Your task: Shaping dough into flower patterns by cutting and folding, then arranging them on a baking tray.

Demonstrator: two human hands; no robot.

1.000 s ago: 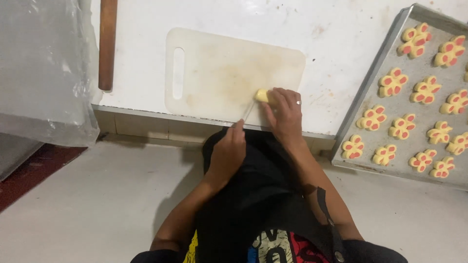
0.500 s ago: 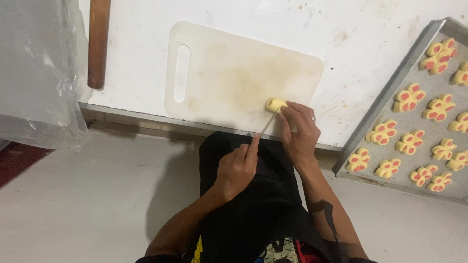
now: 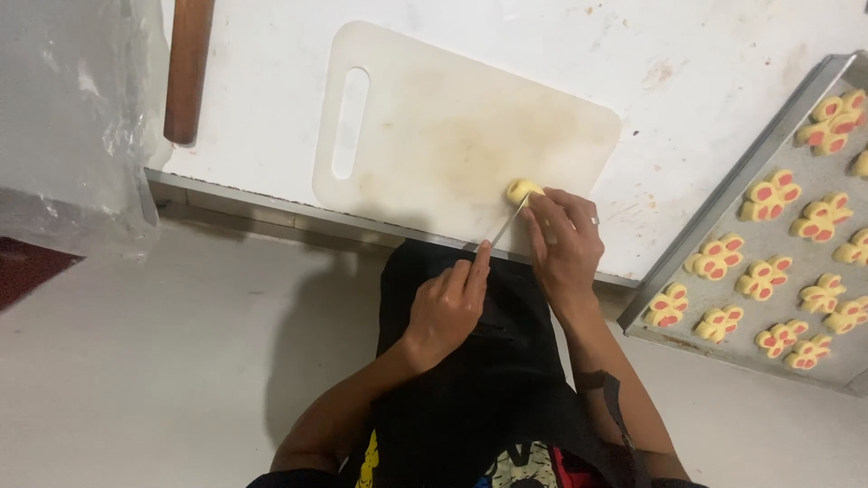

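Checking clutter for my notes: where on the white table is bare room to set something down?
Free: most of the cutting board, and the table between board and baking tray. Crowded: the board's near right corner, where both hands work a dough piece, and the cookie-filled tray.

Wooden rolling pin (image 3: 187, 68) at upper left — metal baking tray (image 3: 723, 217) of flower-shaped cookies (image 3: 768, 195) at right; clear plastic sheet (image 3: 68, 126) far left.

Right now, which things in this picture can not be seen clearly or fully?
- Dough piece, head view: partly covered by the right hand.
- Thin blade, head view: its handle is hidden inside the left hand; too thin to tell its kind.
- Baking tray: cut off by the right edge.
- Wooden rolling pin: cut off by the top edge.
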